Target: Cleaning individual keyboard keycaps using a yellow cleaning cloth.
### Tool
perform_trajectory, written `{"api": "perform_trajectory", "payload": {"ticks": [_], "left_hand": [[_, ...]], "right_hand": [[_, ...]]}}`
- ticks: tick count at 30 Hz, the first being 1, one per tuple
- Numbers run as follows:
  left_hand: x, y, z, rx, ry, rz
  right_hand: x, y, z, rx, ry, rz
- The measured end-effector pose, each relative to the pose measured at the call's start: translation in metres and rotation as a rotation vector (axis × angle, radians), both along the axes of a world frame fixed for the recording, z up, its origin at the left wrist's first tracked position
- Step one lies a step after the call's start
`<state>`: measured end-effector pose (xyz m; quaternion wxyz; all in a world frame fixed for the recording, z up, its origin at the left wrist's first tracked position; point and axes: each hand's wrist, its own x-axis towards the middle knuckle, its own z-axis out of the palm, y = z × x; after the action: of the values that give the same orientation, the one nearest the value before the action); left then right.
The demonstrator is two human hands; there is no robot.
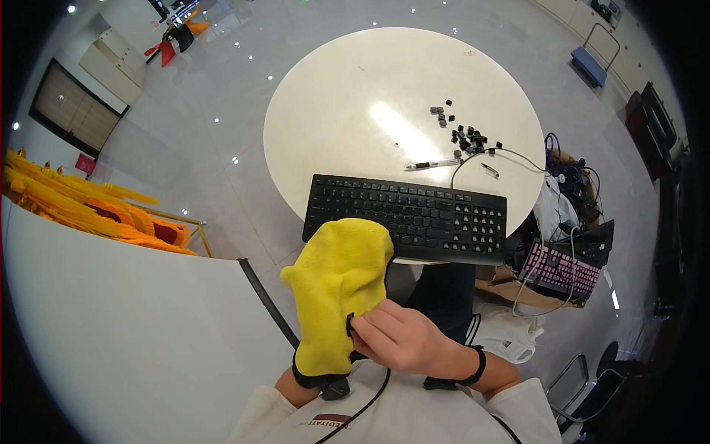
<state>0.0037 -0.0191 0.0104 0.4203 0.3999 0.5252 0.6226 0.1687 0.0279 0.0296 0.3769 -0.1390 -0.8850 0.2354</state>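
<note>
Right fingers (362, 334) pinch the yellow cloth (340, 285) over the left hand (336, 296), probably spread; pull it snug.

cloth (340, 292) | yellow, fuzzy | draped over left hand, upright | overlapping keyboard's (414, 214) near-left corner | lower edge pinched

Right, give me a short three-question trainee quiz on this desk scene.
1. True or false: the yellow cloth covers the left hand.
2. What does the right hand pinch? A) the pen B) the cloth's edge C) a keycap
3. Fill in: the loose black keycaps lie on the round white table, beyond the black ____.

Key: 1 true; 2 B; 3 keyboard. The pen lies untouched between keyboard and keycaps.
</note>
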Motion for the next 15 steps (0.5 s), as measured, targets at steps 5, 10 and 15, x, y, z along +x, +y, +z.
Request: {"api": "perform_trajectory", "payload": {"ticks": [5, 10, 15], "left_hand": [[-0.004, -0.004, 0.006, 0.026, 0.132, -0.098], [0.0, -0.003, 0.006, 0.048, 0.209, -0.149], [0.006, -0.001, 0.005, 0.067, 0.221, -0.156]], "right_hand": [[0.007, -0.002, 0.002, -0.021, -0.107, 0.125], [0.008, 0.004, 0.004, -0.334, -0.07, 0.107], [0.007, 0.018, 0.006, -0.342, -0.059, 0.008]]}}
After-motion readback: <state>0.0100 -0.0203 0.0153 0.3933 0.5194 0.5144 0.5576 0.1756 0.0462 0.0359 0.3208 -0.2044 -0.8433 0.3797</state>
